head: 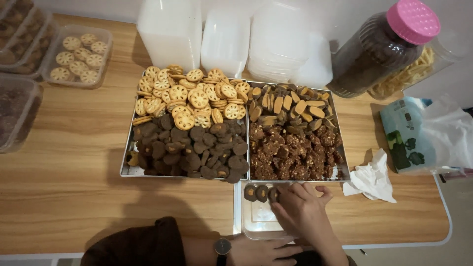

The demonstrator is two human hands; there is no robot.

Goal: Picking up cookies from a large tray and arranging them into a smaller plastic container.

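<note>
The right hand [301, 209] sits over the far edge of a clear plastic box [256, 224] on the worktop [64, 187], its fingers [288, 193] curled down against the last of three dark round biscuits [261, 192] standing in a row along the box's far wall. Whether the fingers actually pinch that biscuit or only press on it I cannot tell; the knuckles hide it. The left hand [263, 251] lies flat and relaxed at the near corner of the box, wearing a watch [222, 246], seemingly steadying it.

To do this well, I'd say keep each biscuit tight against its neighbour, all leaning the same way, so the row stays even and nothing topples. A light touch matters; these look crumbly. Holding the box firm with the left hand should stop it sliding on the smooth wood.

Just beyond the box sit two metal trays [125, 170] heaped with biscuits, pale flower-shaped and dark round on the left, brown chunky ones on the right.
</note>
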